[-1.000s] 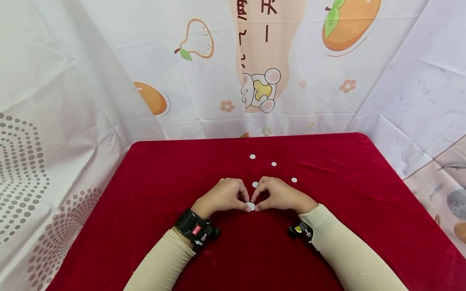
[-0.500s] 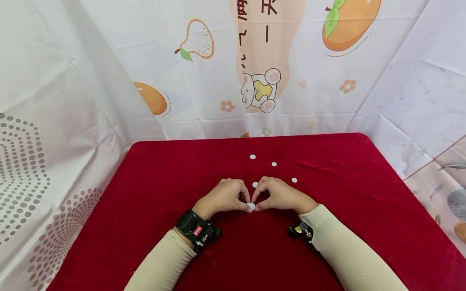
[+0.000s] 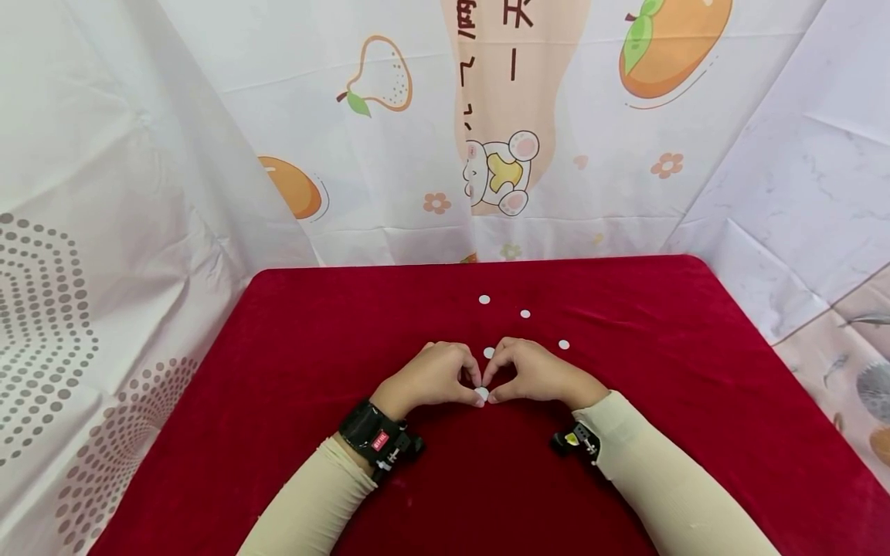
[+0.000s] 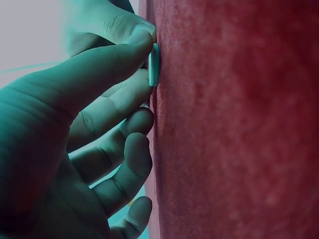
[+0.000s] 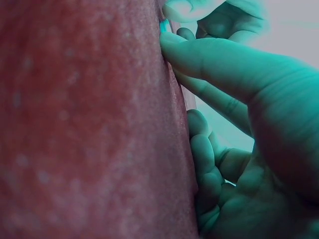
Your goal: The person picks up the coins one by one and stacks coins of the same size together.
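Observation:
Between my two hands a small white round disc (image 3: pixel 481 394) lies low over the red cloth. My left hand (image 3: pixel 434 374) pinches its left side with thumb and index finger. From the opposite side my right hand (image 3: pixel 538 372) has thumb and index fingertips at its right edge. The left wrist view shows the disc (image 4: pixel 154 64) edge-on along the cloth, between thumb and index finger, with the other fingers loosely bent. Only a bright sliver of the disc (image 5: pixel 164 26) shows above the right thumb in the right wrist view. Another white disc (image 3: pixel 490 353) lies just beyond the fingers.
Farther back on the red cloth (image 3: pixel 334 324) lie more white discs: one at the back (image 3: pixel 484 300), a smaller-looking one (image 3: pixel 524 313), and one to the right (image 3: pixel 564 344). A printed curtain (image 3: pixel 389 170) hangs behind the table's far edge.
My left hand has shifted slightly right, toward the right hand, and the white shape between them looks narrower and rounder. The right hand and the other discs have stayed in place.

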Available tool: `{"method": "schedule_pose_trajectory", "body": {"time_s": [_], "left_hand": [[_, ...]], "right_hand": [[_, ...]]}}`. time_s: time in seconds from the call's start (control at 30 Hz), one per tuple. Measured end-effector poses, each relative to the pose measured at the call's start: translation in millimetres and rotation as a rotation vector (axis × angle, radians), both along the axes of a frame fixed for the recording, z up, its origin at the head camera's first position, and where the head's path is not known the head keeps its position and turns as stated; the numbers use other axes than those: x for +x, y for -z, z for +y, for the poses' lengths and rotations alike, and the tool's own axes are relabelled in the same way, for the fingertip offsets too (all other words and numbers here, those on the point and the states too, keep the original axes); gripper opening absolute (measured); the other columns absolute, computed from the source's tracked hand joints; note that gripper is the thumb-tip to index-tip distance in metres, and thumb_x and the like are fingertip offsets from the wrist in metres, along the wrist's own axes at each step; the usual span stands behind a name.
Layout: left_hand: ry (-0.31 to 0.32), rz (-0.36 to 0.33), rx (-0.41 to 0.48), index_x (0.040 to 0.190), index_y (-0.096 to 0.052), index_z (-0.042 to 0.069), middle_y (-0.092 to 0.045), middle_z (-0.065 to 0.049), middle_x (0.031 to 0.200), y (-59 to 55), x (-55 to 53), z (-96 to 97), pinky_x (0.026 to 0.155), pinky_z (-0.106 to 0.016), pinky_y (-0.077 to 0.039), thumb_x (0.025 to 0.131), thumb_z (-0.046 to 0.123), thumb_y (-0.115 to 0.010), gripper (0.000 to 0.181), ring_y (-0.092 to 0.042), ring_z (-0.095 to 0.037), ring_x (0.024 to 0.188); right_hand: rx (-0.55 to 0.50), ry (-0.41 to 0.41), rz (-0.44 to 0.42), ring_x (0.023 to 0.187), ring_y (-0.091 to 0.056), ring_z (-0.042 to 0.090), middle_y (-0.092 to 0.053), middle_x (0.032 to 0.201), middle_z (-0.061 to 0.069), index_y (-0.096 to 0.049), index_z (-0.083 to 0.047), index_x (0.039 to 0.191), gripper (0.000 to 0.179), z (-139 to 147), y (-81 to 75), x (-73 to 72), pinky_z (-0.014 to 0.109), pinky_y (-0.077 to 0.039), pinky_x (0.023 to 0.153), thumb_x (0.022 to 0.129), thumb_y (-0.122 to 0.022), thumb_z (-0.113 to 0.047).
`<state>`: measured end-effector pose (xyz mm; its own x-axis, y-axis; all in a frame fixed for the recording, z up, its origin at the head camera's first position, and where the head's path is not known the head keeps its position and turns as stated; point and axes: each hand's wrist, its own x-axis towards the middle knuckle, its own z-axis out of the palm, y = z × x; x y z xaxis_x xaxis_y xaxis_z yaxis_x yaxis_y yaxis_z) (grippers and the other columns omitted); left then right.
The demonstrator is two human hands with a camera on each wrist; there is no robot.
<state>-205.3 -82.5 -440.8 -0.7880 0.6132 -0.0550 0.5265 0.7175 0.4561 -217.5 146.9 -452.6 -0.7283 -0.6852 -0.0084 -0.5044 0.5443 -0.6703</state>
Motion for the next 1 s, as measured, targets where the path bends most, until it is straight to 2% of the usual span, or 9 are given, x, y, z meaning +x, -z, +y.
{"method": "schedule_pose_trajectory", "body": {"time_s": [0.37, 1.0], "left_hand": [[-0.018, -0.01, -0.046, 0.083, -0.078, 0.03, -0.064, 0.016, 0.087, -3.2, -0.1, -2.9, 0.088, -0.039, -0.04, 0.078, 0.04, -0.091, 0.017, -0.055, -0.002, 0.08], [-0.009, -0.01, -0.022, 0.077, -0.077, 0.034, -0.064, 0.018, 0.084, -4.1, 0.2, -2.7, 0.089, -0.038, -0.041, 0.078, 0.039, -0.091, 0.015, -0.055, 0.001, 0.079]], "right_hand": [[-0.007, 0.003, -0.018, 0.096, -0.057, 0.01, -0.063, 0.098, -0.01, -0.082, -0.033, 0.094, 0.02, -0.9, -1.6, 1.8, 0.032, -0.048, 0.089, 0.08, -0.09, -0.023], [-0.004, 0.003, -0.01, 0.097, -0.057, 0.009, -0.063, 0.099, -0.011, -0.081, -0.035, 0.094, 0.021, 0.1, -0.5, 1.1, 0.033, -0.048, 0.09, 0.08, -0.089, -0.021]]}}
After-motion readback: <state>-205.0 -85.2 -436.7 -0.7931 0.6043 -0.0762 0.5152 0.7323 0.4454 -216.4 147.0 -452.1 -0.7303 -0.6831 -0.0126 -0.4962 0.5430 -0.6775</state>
